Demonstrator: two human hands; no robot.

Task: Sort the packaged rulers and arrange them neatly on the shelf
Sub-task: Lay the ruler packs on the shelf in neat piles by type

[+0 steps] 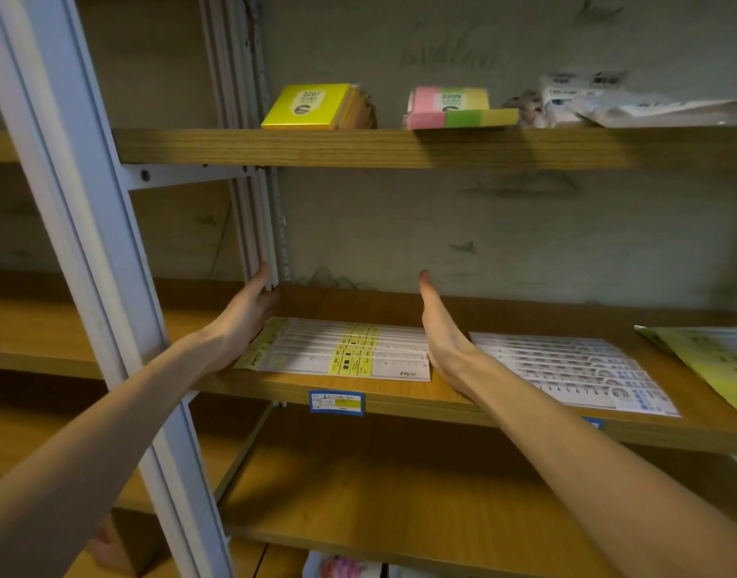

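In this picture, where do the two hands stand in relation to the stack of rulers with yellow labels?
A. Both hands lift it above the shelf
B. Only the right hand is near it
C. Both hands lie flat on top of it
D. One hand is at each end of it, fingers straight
D: the left hand and the right hand flank the yellow-labelled ruler stack, which lies on the shelf.

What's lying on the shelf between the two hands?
A fanned row of packaged rulers with yellow labels lies flat on the wooden shelf; the left hand covers its left end, the right hand its right.
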